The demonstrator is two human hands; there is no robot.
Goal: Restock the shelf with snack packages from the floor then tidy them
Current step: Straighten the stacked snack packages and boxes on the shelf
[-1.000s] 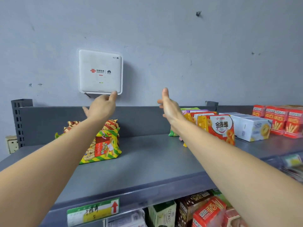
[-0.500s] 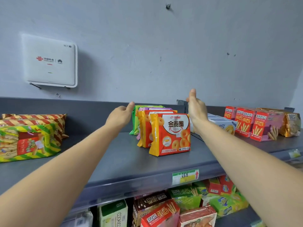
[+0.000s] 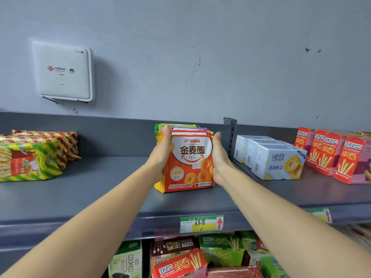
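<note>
Both palms pressed flat against a row of upright snack packages (image 3: 189,163) mid-way along the grey shelf (image 3: 96,189): left hand (image 3: 162,155) on the row's left side with fingers (image 3: 166,133) extended together over the top corner, right hand (image 3: 218,157) on its right side, fingers straight and together. Orange front package facing outward, purple and green ones lined up behind it. Striped bags (image 3: 30,155) well apart to the left, white boxes (image 3: 269,157) near on the right, red boxes (image 3: 337,155) beyond those.
</note>
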